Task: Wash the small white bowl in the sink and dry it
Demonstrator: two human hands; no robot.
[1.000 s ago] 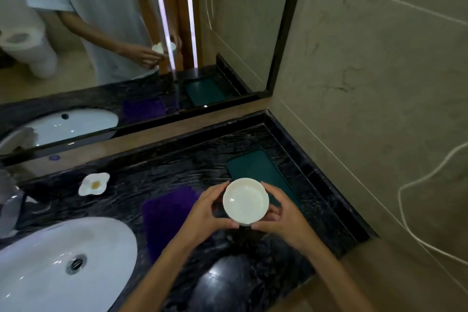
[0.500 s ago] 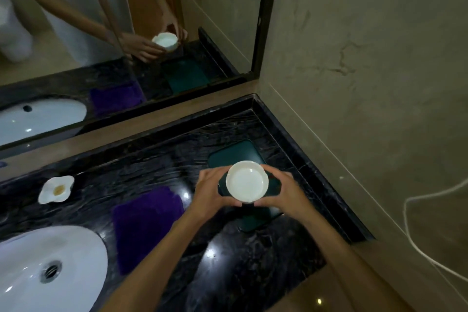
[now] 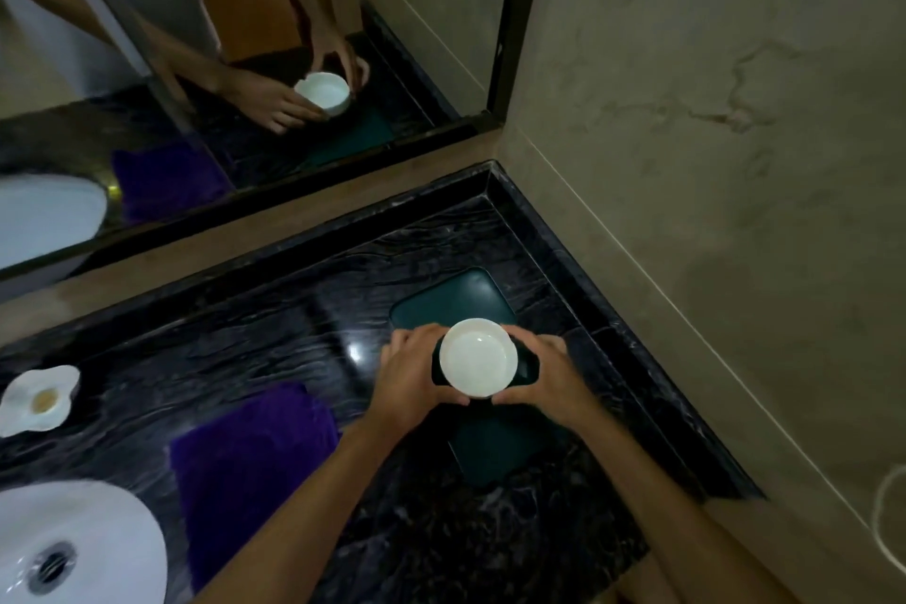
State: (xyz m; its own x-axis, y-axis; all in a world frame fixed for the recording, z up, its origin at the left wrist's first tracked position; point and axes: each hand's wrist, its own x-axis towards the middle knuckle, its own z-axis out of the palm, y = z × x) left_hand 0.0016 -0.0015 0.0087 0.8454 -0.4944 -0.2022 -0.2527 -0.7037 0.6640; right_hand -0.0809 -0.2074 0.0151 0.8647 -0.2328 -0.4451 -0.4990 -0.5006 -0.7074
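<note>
Both hands cup the small white bowl (image 3: 478,357) between them over the dark green mat (image 3: 470,304) at the far right of the black marble surface (image 3: 245,338): the left hand (image 3: 416,375) wraps its left side and the right hand (image 3: 544,378) its right, fingers curled under the rim. Whether the bowl rests on the mat or hangs just above it, I cannot tell. The bowl is round, so it has no long axis; it sits upright, mouth up, plain, glossy and empty. The sink (image 3: 73,549) lies well apart at the near left, beyond the purple cloth (image 3: 250,456), so the left hand is the nearer one for carrying it there.
</note>
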